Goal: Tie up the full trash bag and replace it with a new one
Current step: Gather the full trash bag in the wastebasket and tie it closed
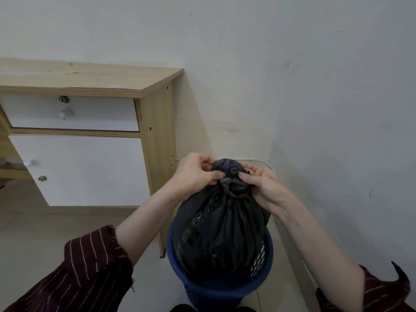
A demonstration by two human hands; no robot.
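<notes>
Against a pale wall (315,86) and beside a wooden desk (155,131), a full black trash bag (220,233) stands bulging out of a blue mesh bin (225,291) on the floor. A person's left hand (193,174) and right hand (263,183) each keep a pinching grip on the bag's gathered neck, either side of the knot (227,170). What appears to be a ring (253,174) shows on the right hand.

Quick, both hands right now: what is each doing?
Left hand: closed, pinching the knotted neck of the black plastic trash bag.
Right hand: closed, pinching the same neck opposite.
</notes>
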